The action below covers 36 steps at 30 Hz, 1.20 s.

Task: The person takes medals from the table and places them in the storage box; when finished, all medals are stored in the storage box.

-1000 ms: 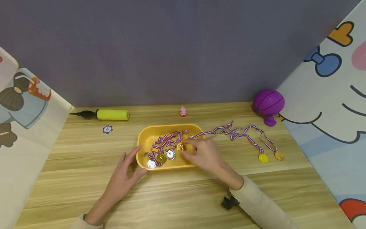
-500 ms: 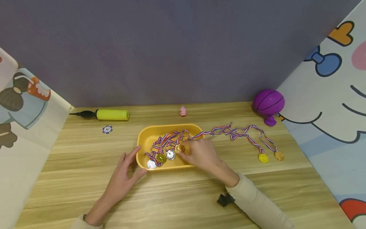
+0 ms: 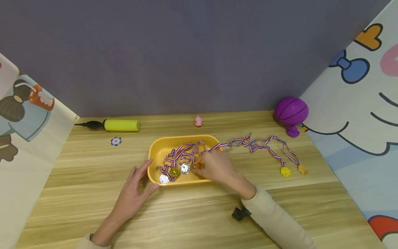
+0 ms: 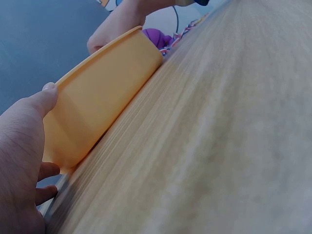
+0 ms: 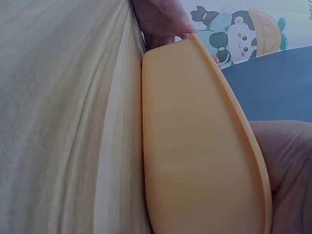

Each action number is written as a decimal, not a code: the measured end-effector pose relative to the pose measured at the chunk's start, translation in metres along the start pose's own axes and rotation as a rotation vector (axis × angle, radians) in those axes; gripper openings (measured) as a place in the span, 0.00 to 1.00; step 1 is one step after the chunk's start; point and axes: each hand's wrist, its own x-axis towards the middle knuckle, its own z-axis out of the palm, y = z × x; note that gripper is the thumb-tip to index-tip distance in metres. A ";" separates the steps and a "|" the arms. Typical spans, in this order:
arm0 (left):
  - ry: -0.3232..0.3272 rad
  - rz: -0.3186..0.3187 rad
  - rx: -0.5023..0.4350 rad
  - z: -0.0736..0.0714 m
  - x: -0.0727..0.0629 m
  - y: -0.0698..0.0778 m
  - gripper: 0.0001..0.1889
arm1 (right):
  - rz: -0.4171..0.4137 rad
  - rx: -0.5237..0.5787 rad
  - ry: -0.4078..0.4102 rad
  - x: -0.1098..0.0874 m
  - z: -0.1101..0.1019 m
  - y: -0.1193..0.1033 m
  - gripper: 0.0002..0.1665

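Orange-yellow plastic tray (image 3: 158, 155), mid-table in head view, holds tangled striped ribbons (image 3: 178, 152), 2 silver medals (image 3: 185, 168) & a greenish-gold medal (image 3: 175, 172). R hand (image 3: 217, 167) pinches a gold medal (image 3: 195, 166) in the tray's R half (slightly blurred). L hand (image 3: 133, 193) has thumb & index spread wide, both touching the tray's near-L corner. More ribbon runs over the R rim to 2 medals (image 3: 285, 172) on the table. Only this view shows the tray's contents, plus yellow pump (image 3: 122, 125), chip (image 3: 116, 141) & pink pig (image 3: 198, 121) behind.

L wrist view: tray's outer side, flat on the table; L thumb at rim, R hand past the far end, purple ball (image 4: 156, 38) beyond.

R wrist view: tray wall hides R fingers, can't tell their grip here; adds cartoon figure (image 5: 243, 36) in orange cap.

Surface: pale wood-grain table (image 3: 186, 214), grey partition (image 3: 199, 55), cartoon-print side walls (image 3: 335, 103). Chip marking too small to read; wall lettering (image 5: 307, 9) cut off, illegible.
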 end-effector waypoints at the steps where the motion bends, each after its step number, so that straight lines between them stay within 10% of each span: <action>1: 0.000 0.001 0.001 0.000 0.000 0.000 0.46 | 0.004 0.001 -0.009 0.000 0.000 0.000 0.32; 13: -0.004 -0.009 -0.001 0.000 -0.001 0.000 0.46 | -0.004 0.031 -0.059 0.002 -0.002 -0.001 0.16; 36: -0.015 -0.037 -0.007 0.000 -0.001 0.001 0.45 | -0.102 0.142 0.115 -0.010 -0.025 0.007 0.07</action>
